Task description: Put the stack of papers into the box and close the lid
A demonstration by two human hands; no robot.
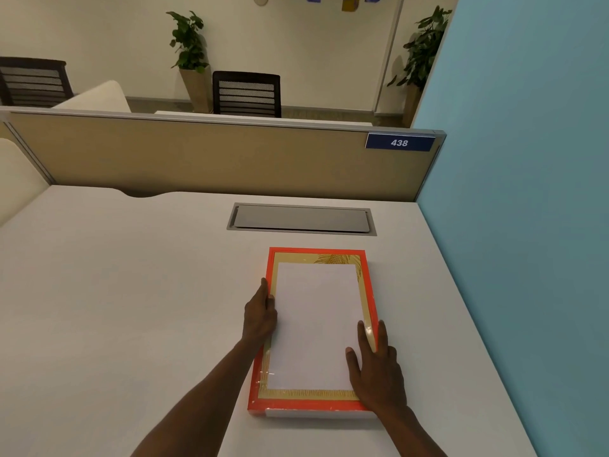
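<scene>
A flat orange box (317, 251) with a gold leaf-patterned inner border lies on the white desk (131, 291), in front of me and to the right of centre. A stack of white papers (316, 324) sits inside its orange rim. My left hand (260, 311) clasps the box's left edge, thumb on the rim by the papers. My right hand (375, 367) lies flat over the near right corner, fingers spread across the papers and the right rim. A white strip (319, 413) shows under the box's front edge. No separate lid can be made out.
A grey cable hatch (301, 218) is set into the desk just beyond the box. A beige partition (197, 156) with a blue "438" label (399, 142) closes the far edge. A blue wall (527, 192) runs along the desk's right side.
</scene>
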